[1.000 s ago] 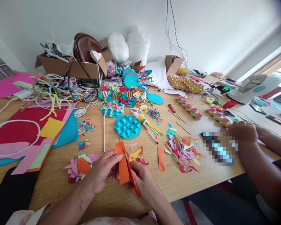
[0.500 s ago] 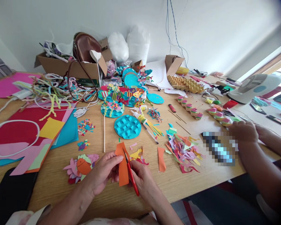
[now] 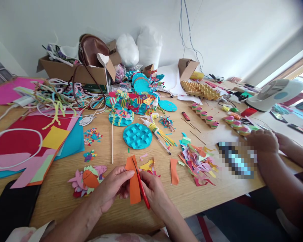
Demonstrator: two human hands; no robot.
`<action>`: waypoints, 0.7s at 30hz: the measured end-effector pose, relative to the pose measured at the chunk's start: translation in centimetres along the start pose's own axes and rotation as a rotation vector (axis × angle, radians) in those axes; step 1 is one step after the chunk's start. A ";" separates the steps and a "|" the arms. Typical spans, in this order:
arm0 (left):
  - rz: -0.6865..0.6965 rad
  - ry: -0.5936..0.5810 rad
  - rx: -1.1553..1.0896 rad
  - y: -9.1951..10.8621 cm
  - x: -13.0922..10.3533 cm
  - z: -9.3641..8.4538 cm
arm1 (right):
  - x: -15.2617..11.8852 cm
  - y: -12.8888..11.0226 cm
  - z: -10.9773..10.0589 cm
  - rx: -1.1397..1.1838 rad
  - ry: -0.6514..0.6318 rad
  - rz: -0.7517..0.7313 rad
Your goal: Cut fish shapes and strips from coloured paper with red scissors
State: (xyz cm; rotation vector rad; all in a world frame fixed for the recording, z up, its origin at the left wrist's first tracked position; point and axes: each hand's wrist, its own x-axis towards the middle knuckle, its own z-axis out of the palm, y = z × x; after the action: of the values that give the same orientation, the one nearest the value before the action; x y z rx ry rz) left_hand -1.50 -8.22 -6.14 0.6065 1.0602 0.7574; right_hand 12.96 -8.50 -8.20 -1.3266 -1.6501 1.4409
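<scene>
1. Our left hand (image 3: 117,183) pinches one orange paper strip (image 3: 134,194) between thumb and fingers, at the frame's lower centre.
2. Our right hand (image 3: 151,188) grips one pair of red-handled scissors (image 3: 144,194), dark blades against the strip's upper part.
3. We see that strip as plain, long and narrow, with a straight lower end; how deep any cut runs, we cannot tell.
4. One loose orange piece (image 3: 174,171) lies right of our hands, beside one heap of mixed scraps (image 3: 197,161).
5. One woven blue disc (image 3: 137,136) sits near centre.
6. Two co-worker's hands (image 3: 264,143) show at right.
</scene>
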 end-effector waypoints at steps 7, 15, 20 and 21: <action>-0.001 0.023 0.003 -0.2 -0.1 -0.2 | 0.4 0.4 0.4 0.034 -0.030 0.001; 0.007 0.046 -0.007 -0.3 0.1 -0.3 | 0.8 0.4 0.2 0.007 -0.043 0.021; -0.007 0.067 -0.026 -0.2 -0.1 -0.4 | 1.4 0.3 0.4 0.050 -0.082 0.043; 0.000 0.065 -0.029 -0.2 -0.1 -0.5 | 1.5 0.3 0.4 0.054 -0.078 0.050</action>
State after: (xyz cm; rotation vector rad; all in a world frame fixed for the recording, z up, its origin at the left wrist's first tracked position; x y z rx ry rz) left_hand -1.92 -8.38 -6.39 0.5605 1.1070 0.7955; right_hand 12.22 -7.29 -8.83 -1.3057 -1.6248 1.5738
